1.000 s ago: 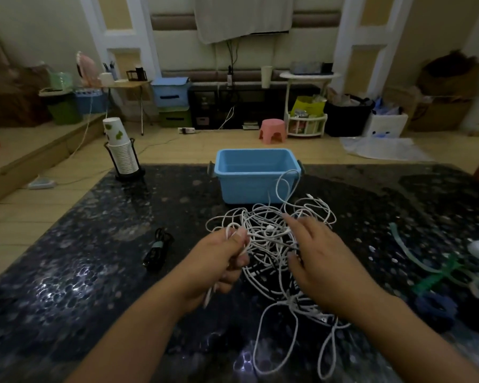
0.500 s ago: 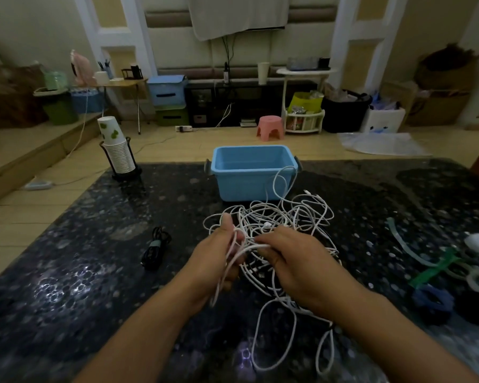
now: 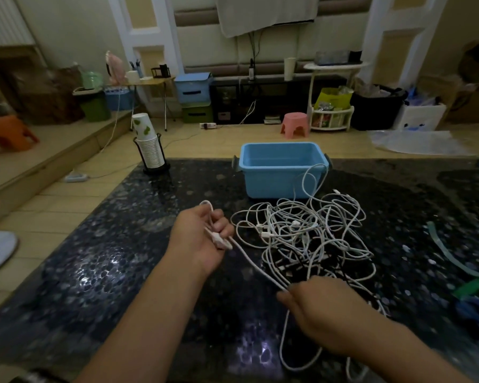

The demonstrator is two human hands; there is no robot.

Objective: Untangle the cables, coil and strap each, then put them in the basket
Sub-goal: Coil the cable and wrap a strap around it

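- Far left on the dark table [image 3: 94,272], a stack of paper cups [image 3: 149,153] stands in a holder.
- The left hand [image 3: 202,239], palm up, curls its fingers round one white cable [image 3: 256,265] and its plug end.
- That cable runs taut, down and right, to the right hand [image 3: 324,316], which pinches it near the table's near edge.
- Step in hand, seemingly: drawing one cable free. Next calls for pulling it clear without tightening knots.
- The tangled cables [image 3: 304,233] lie right of centre, just near of the empty blue basket [image 3: 280,172].
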